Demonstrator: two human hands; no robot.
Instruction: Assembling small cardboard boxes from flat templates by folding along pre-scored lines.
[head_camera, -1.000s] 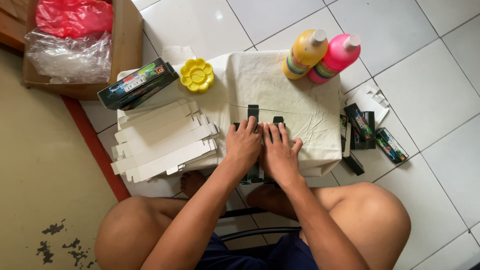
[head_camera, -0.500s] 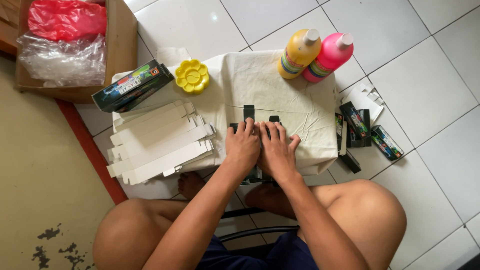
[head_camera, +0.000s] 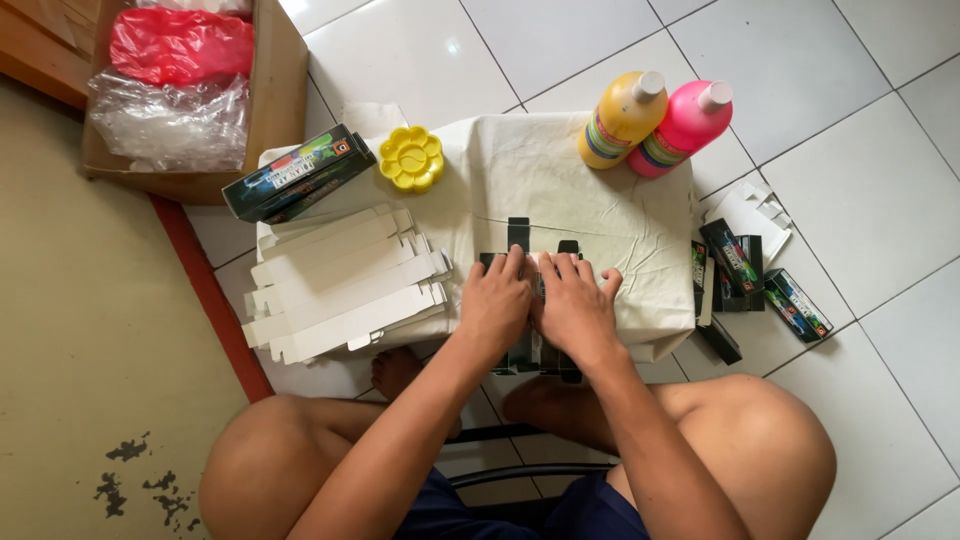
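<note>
Little has moved since the earlier frames: both hands stay pressed side by side on the same spot, and only the view has drifted slightly. The left hand (head_camera: 497, 305) and right hand (head_camera: 572, 305) lie flat, palms down, thumbs nearly touching, on a dark flattened cardboard carton (head_camera: 519, 235) at the near edge of a low table draped in cream cloth (head_camera: 560, 180). Most of that carton is hidden under the hands; only its black flaps show beyond the fingertips and below the wrists, so its full shape is hard to make out. Left of the hands lies a stack of white unfolded carton blanks (head_camera: 340, 285). Farther off sit a long dark printed box (head_camera: 298, 173) and a yellow flower-shaped paint palette (head_camera: 411, 158). At the far right of the cloth stand a yellow paint bottle (head_camera: 620, 118) and a pink paint bottle (head_camera: 685, 128), touching each other. On the white tiles to the right lie several small dark boxes (head_camera: 745, 270). A brown cardboard box holding red and clear plastic bags (head_camera: 180, 80) is cut off at the far left.
</note>
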